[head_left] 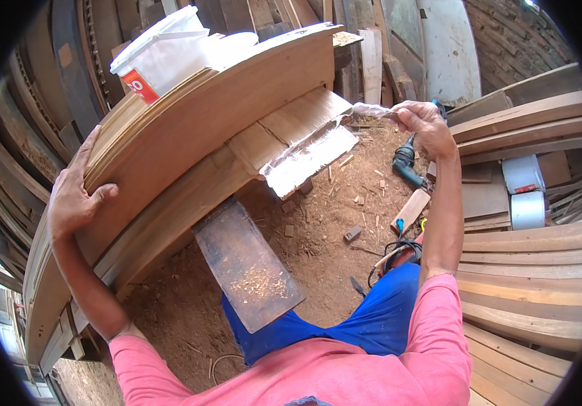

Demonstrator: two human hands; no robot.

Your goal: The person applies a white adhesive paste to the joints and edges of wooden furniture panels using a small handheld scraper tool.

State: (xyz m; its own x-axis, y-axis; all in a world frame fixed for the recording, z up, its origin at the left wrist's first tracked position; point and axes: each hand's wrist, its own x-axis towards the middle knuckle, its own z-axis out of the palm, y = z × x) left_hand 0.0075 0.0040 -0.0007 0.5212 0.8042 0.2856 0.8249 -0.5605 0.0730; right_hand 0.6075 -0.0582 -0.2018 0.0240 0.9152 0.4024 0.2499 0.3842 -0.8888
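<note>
My left hand rests open on the edge of a large curved wooden panel, its thumb and forefinger apart. At the panel's far end, my right hand pinches the end of a thin, crinkled whitish strip; its exact kind is unclear. The strip reaches toward a pale wooden block set against the panel's inner face. Below that block juts a board with a shiny white coating. A dark plank sticks out from under the panel toward my lap, with wood shavings on it.
A white plastic tub stands on top of the panel. A teal power tool and wood offcuts lie on the dusty floor to the right. Stacked curved timbers and white containers line the right side. Boards lean at the back.
</note>
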